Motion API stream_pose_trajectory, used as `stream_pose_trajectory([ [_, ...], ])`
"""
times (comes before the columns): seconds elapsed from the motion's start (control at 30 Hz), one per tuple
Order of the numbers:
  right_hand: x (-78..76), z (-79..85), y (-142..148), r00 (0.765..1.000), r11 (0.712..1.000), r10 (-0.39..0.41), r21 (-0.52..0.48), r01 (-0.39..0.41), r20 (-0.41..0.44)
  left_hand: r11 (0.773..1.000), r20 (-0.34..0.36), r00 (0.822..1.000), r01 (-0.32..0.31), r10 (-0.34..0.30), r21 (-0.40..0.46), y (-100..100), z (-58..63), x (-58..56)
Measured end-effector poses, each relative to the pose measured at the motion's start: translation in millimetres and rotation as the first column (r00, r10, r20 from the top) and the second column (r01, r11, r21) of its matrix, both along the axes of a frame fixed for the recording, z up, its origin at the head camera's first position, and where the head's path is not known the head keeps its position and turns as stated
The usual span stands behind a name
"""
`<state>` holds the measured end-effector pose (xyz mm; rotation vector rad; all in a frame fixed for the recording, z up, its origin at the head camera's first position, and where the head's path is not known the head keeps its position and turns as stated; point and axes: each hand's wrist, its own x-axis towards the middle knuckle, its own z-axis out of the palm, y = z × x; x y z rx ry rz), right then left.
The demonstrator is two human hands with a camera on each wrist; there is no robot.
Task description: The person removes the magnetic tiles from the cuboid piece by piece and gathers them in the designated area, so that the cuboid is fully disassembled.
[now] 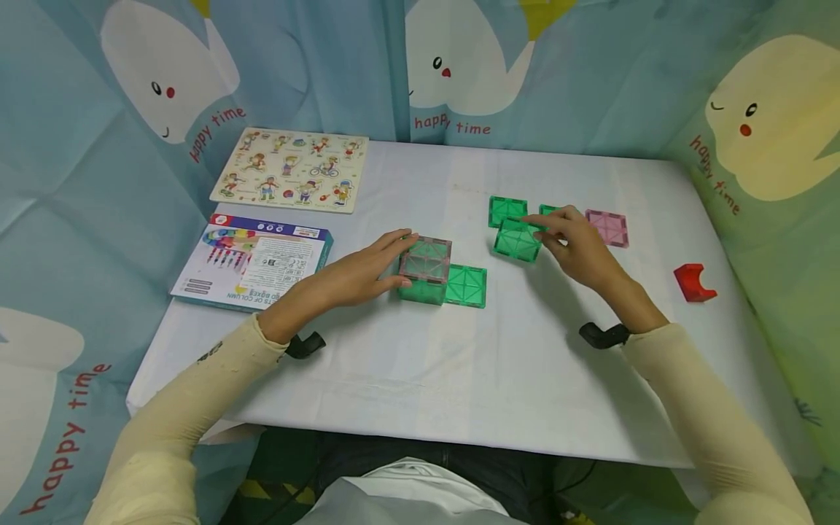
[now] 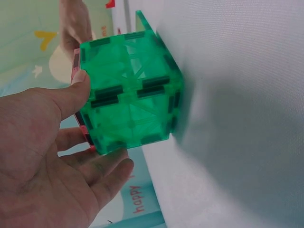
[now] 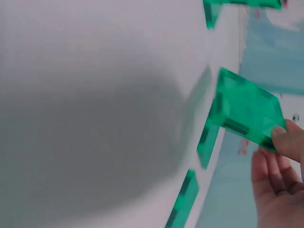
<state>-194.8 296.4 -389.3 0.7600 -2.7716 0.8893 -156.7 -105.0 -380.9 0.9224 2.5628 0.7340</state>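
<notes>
A cube of green magnetic tiles with a pink tile on top (image 1: 425, 261) stands on the table near the middle. My left hand (image 1: 357, 275) holds its left side, thumb in front and fingers behind; in the left wrist view the thumb lies along an edge of the cube (image 2: 128, 95). A flat green tile (image 1: 467, 286) adjoins the cube on the right. My right hand (image 1: 580, 244) pinches another green tile (image 3: 251, 109) by one edge, tilted above the table. Beyond it lie two more green tiles, one at the left (image 1: 507, 210), the other partly hidden by the hand.
A pink tile (image 1: 607, 228) lies right of the right hand. Farther right is a red block (image 1: 694, 283) with a curved notch. On the left are a picture board (image 1: 292, 171) and a flat printed box (image 1: 252, 259). Printed curtains (image 1: 315, 65) surround the table (image 1: 459, 379).
</notes>
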Motion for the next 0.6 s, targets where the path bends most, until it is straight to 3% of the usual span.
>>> stream_pose_trajectory([
  [0.1, -7.1, 1.9, 16, 0.989, 1.000, -0.029, -0.006, 0.030, 0.145, 1.000, 0.002, 1.000, 0.004, -0.004, 0.004, 0, -0.4, -0.2],
  [0.23, -11.0, 4.3, 40, 0.956, 0.999, -0.023, -0.034, 0.035, 0.293, 1.000, 0.003, 1.000, 0.013, -0.013, 0.010, 0, -0.4, -0.4],
  [0.6, -8.9, 10.8, 127, 0.855, 0.986, -0.089, -0.075, 0.147, 0.511, 1.000, 0.002, 1.000, 0.008, -0.008, 0.009, 0, 0.7, -0.1],
])
